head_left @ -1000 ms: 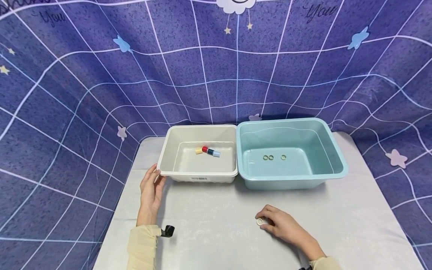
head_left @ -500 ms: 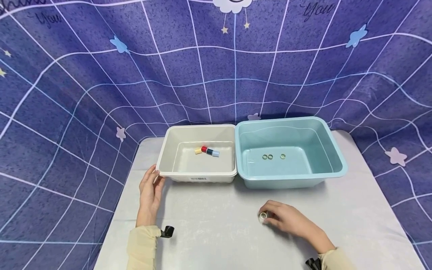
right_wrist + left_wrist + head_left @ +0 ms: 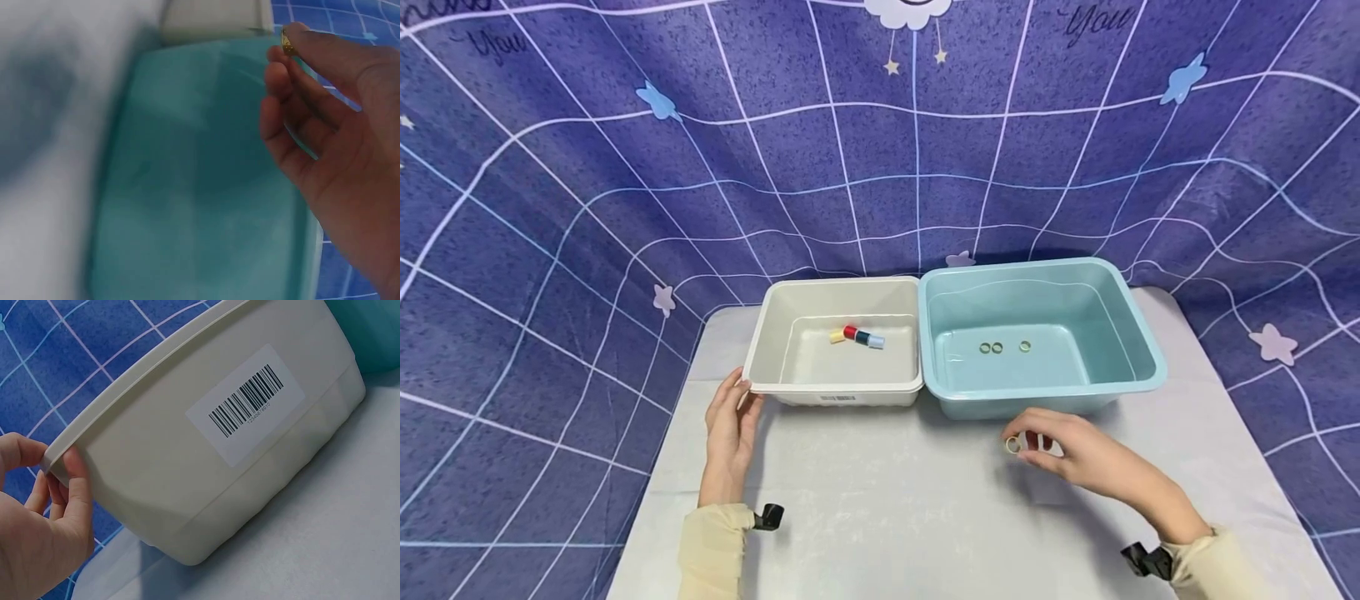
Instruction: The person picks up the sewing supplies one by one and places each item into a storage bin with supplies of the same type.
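At the left, my left hand (image 3: pixel 728 425) grips the front left corner of the white plastic bin (image 3: pixel 835 387), thumb and fingers pinching its rim in the left wrist view. My right hand (image 3: pixel 1090 454) pinches a gold ring (image 3: pixel 287 42) between thumb and index finger. It holds the ring above the table, just in front of the teal plastic bin (image 3: pixel 1045 392). Three similar rings (image 3: pixel 1025 346) lie on the teal bin's floor. In the white bin, several small colored cylinders (image 3: pixel 850 332), like thread spools, lie close together: yellow, red, navy and light blue.
Both bins stand side by side at the back of the pale-covered table (image 3: pixel 865 500). A barcode label (image 3: pixel 247 403) is on the white bin's front. A blue grid-patterned curtain (image 3: pixel 880 150) hangs behind and around the table.
The right hand has picked the ring up off the table and moved it up and to the right, toward the teal bin. The left hand stays on the white bin's corner.
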`<state>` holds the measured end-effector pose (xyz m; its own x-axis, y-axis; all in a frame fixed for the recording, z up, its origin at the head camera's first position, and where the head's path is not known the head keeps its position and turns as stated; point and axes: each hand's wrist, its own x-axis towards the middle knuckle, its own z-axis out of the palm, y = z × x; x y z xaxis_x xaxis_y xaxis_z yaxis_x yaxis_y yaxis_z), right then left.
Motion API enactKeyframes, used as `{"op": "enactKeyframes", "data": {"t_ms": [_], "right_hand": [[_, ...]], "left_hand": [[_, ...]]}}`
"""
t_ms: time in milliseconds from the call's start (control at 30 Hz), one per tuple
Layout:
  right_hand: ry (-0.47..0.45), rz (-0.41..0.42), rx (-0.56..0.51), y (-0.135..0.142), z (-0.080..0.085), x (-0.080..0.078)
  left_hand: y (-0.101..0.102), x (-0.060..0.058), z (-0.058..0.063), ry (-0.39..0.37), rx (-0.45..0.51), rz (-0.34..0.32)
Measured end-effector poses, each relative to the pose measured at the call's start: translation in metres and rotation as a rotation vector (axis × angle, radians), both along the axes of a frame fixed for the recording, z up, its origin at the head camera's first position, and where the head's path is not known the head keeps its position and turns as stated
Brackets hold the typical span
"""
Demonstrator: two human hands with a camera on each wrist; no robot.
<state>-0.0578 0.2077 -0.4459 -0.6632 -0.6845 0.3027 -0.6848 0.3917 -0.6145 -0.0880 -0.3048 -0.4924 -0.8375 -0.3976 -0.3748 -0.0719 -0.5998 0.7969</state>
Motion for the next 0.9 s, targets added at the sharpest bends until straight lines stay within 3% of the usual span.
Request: {"op": "enactKeyframes", "data": {"t_ms": [233,467,900], "right_hand": [[0.018,0.031,-0.046,0.012,0.026,-0.016],[0.032,0.015,-0.012,0.023,0.047,-0.037],[0.085,0.016,0.027,0.028,0.065,-0.071]], "left_hand": [[-0.001,0.001,-0.001,-0.001,0.000,0.001],[-0.002,0.001,0.000,0.005,0.019,0.012],[-0.002,0.000,0.000,0.004,-0.003,-0.004]]}}
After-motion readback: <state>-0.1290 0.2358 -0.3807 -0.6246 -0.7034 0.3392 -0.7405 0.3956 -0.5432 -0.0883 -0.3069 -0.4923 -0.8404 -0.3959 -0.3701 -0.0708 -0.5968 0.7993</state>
